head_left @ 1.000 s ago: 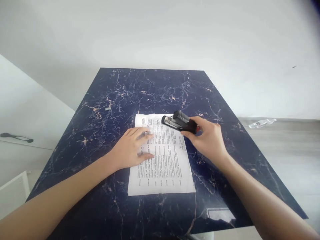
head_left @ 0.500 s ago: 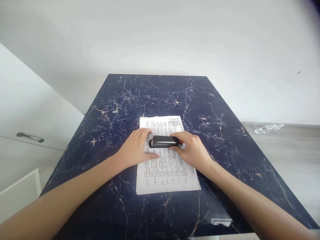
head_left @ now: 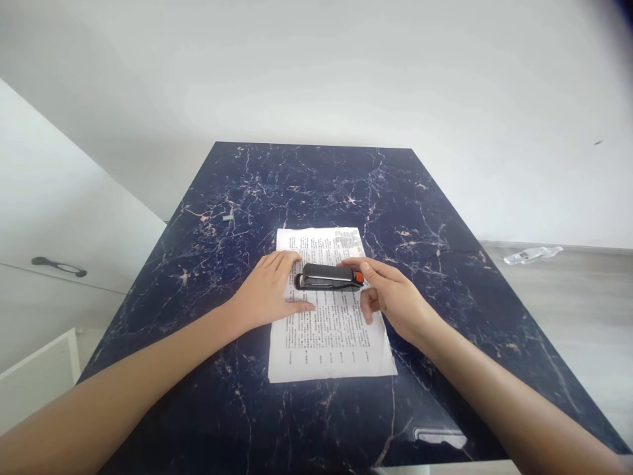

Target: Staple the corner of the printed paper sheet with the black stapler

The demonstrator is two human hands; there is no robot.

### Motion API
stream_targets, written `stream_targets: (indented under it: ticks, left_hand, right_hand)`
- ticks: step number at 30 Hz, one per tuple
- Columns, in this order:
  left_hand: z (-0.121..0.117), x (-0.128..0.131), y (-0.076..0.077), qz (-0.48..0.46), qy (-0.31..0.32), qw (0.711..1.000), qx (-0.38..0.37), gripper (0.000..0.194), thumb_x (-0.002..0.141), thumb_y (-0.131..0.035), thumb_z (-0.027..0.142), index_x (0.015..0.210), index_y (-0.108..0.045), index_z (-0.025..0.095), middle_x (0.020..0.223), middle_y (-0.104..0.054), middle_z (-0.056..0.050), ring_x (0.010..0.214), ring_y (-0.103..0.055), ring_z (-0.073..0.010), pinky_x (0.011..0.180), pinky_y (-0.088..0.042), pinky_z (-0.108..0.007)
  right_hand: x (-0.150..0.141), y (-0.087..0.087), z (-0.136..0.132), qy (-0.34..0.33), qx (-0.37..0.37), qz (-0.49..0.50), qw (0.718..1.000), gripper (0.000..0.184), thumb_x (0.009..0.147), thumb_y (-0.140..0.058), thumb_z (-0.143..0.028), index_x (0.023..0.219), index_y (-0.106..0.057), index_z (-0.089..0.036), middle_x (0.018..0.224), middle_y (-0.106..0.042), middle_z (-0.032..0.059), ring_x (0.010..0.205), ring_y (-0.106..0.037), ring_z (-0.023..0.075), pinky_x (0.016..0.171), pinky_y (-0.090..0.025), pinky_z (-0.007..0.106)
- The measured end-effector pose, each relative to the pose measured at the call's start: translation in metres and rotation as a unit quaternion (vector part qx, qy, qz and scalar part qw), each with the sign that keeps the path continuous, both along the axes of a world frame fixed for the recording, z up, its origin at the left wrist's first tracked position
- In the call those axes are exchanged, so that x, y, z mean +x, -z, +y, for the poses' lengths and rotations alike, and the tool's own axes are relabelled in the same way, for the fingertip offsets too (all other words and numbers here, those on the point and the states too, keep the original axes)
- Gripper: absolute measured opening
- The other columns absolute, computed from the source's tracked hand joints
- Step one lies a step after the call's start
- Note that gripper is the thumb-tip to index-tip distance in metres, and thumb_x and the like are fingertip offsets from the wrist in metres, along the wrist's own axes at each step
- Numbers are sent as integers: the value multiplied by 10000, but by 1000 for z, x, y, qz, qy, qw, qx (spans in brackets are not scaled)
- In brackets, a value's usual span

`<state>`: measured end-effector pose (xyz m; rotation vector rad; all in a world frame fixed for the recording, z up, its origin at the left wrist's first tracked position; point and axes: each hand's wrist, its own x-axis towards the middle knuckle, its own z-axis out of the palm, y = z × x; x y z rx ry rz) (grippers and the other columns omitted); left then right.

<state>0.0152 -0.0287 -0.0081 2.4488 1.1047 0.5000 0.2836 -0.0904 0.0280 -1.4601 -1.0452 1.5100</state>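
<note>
A black stapler (head_left: 324, 277) with an orange rear end is over the middle of printed sheets of paper (head_left: 326, 363), its nose toward my left hand. My right hand (head_left: 393, 297) grips the stapler's rear end, the thumb at the orange part and a finger stretched along the far side. The other fingers of that hand curl down near the page. Flat across the left edge of the sheets lies my left hand (head_left: 267, 287), thumb and fingers apart, just beside the stapler's nose and holding nothing.
The sheets lie on a dark blue marbled table (head_left: 316, 185). A small pale piece (head_left: 228, 218) rests toward its far left. A white wall (head_left: 316, 72) stands behind. At the left is a white door panel with a dark handle (head_left: 59, 266); clear plastic (head_left: 533, 255) lies beyond the right edge.
My right hand has shifted its hold back to the stapler's rear, uncovering the orange part and curling its lower fingers. The stapler has tilted slightly. My left hand stays put.
</note>
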Motion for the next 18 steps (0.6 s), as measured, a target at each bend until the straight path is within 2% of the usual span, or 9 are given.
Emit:
stream_targets:
  ticks: [3, 7, 10, 15, 18]
  left_hand:
    - [0, 0, 1, 2, 3, 1000, 8, 856, 725, -853, 660, 1356, -494, 205, 1353, -610, -180, 1244, -583, -410, 1044, -462, -622]
    - [0, -1, 2, -10, 9, 1000, 15, 848, 722, -855, 653, 1356, -502, 214, 1330, -618, -165, 1221, -594, -398, 1029, -471, -609]
    - [0, -1, 2, -10, 11, 1000, 26, 826, 732, -854, 633, 1354, -502, 219, 1317, -621, -162, 1193, -605, -387, 1006, -486, -596]
    - [0, -1, 3, -4, 17, 999, 35, 849, 748, -840, 660, 1373, -473, 219, 1341, -609, -167, 1220, -597, -391, 1021, -480, -603]
    - [1, -1, 3, -4, 17, 999, 37, 850, 747, -848, 651, 1374, -469, 221, 1337, -609, -161, 1222, -597, -385, 1027, -478, -597]
  right_hand:
    - [-7, 7, -1, 38, -23, 54, 998, 358, 1017, -588, -486, 1255, -700, -243, 1429, -645, 134, 477, -615, 86, 456, -576, 308]
    - [-8, 11, -1, 53, -43, 96, 993, 365, 1008, -622, -473, 1256, -698, -217, 1377, -670, 143, 677, -752, 168, 577, -661, 313]
    - [-10, 12, -1, 51, -47, 113, 991, 368, 1017, -619, -478, 1259, -698, -212, 1353, -683, 142, 830, -792, 222, 684, -692, 335]
    - [-15, 11, -3, 68, -45, 125, 989, 308, 1032, -620, -422, 1204, -714, -184, 1214, -750, 137, 964, -795, 253, 940, -668, 387]
    - [-17, 13, -3, 78, -37, 131, 988, 279, 1033, -622, -395, 1151, -727, -165, 1175, -765, 143, 997, -790, 264, 1003, -643, 414]
